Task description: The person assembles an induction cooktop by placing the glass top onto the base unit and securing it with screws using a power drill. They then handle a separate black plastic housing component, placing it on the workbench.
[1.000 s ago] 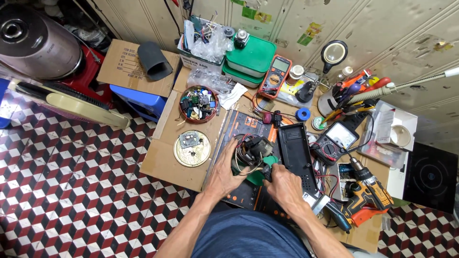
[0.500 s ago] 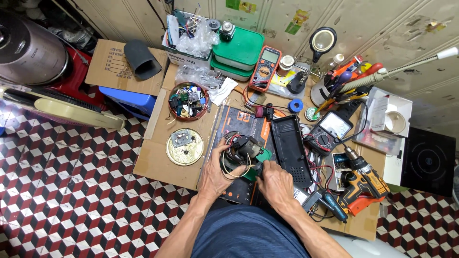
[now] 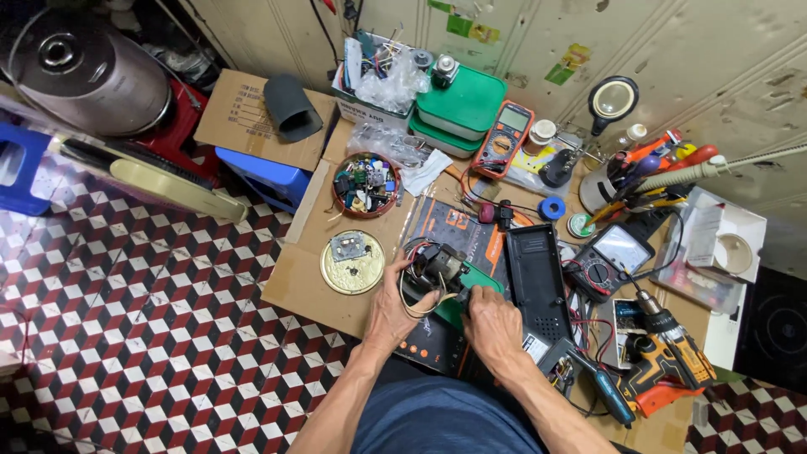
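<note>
Green circuit board (image 3: 475, 290) with wired transformer (image 3: 439, 267) | left hand (image 3: 395, 313) fingers curled, gripping transformer | right hand (image 3: 493, 326) fingers pinching board edge | black casing (image 3: 538, 282) beside right.

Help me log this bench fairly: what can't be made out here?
Head view only:
- Green circuit board: mostly hidden under the left hand, right hand and the wired part on it.
- Round tin: contents too small.
- Orange drill: partly under cables.

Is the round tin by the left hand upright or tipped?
Upright: the round tin lies flat on the cardboard, open top showing a small part inside.
</note>
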